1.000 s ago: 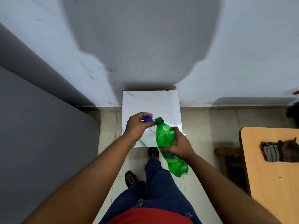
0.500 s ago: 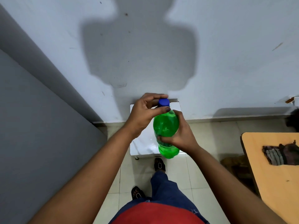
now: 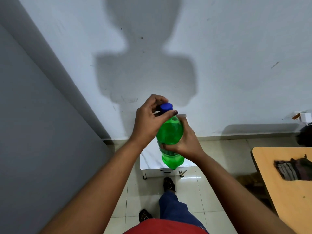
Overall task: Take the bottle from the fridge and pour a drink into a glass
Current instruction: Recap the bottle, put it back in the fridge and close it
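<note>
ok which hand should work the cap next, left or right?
Left. The left hand already has its fingertips pinched on the blue cap, while the right hand is wrapped around the green bottle, steadying it upright.

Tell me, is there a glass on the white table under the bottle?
No, the white table shows no glass; only the green bottle is held above it.

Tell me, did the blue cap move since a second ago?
Yes. The blue cap was off beside the green bottle's neck; now it sits on the neck, pinched by the left hand. The camera shifted too.
</note>
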